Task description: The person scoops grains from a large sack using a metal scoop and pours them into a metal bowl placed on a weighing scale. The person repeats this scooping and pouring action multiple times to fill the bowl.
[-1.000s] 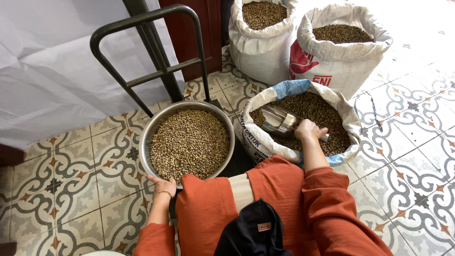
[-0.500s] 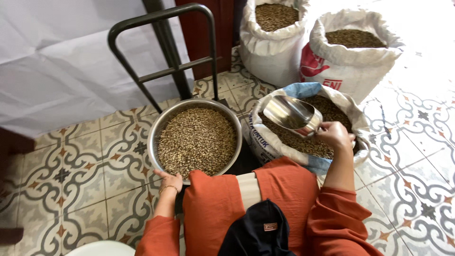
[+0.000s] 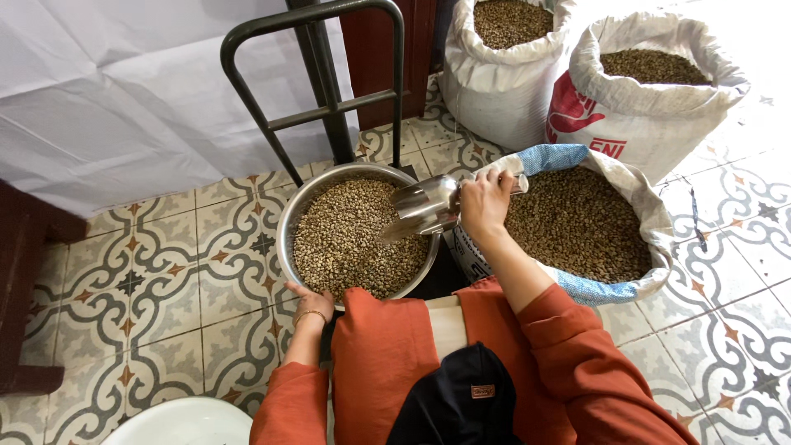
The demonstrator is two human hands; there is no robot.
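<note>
Here, all places are given relative to the metal bowl.

1. Metal bowl (image 3: 290, 216): round, steel, standing on the patterned tile floor (image 3: 165, 272); nearly full of pale greenish-brown beans (image 3: 342, 235).
2. Right hand (image 3: 484, 204): at the bowl's right rim, grip clamped on the handle of a metal scoop (image 3: 424, 206).
3. Metal scoop: held over the right part of the bowl, tilted mouth-down toward the bowl's middle; beans are spilling from its lip onto the heap.
4. Left hand (image 3: 309, 302): at the near rim of the bowl, fingers closed on the edge; a thin bracelet shows at the wrist.
5. Open sack (image 3: 610, 284): just right of the bowl, rim rolled down with a blue-lined edge, holding the same beans.
6. Two white sacks (image 3: 651, 115): beyond and to the right of the bowl, upright, open at the top, both filled with beans.
7. Dark metal frame (image 3: 329, 99): directly behind the bowl, leaning upward.
8. White sheet (image 3: 124, 91): behind and left of the bowl.
9. White basin (image 3: 185, 422): near left of the bowl, only partly in view.
</note>
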